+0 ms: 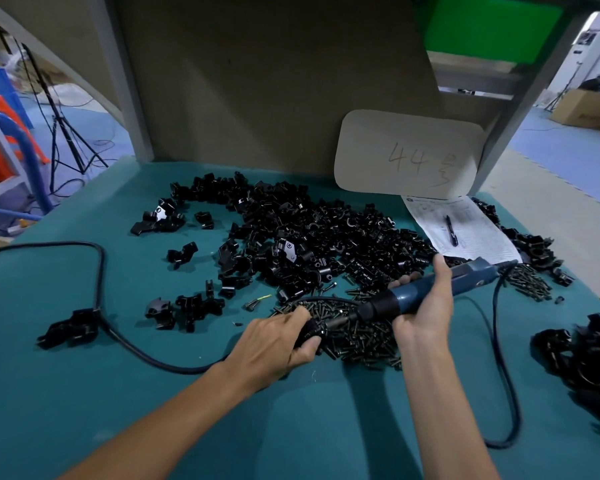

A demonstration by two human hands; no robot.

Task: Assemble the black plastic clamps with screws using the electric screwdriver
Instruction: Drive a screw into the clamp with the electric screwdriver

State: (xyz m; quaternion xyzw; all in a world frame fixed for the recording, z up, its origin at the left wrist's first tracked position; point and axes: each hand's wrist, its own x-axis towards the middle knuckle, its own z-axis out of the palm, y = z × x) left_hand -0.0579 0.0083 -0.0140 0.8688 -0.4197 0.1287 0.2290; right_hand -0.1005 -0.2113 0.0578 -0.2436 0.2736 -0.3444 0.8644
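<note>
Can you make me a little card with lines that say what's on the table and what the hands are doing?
table: teal top
right hand: grips the blue screwdriver
left hand: holds a black clamp at the screwdriver tip
screws: heap under both hands
clamps: big black pile behind the screws
cord: black, loops over the table
paper: back right, with a pen on it
card: leans at the back, reads 44
</note>
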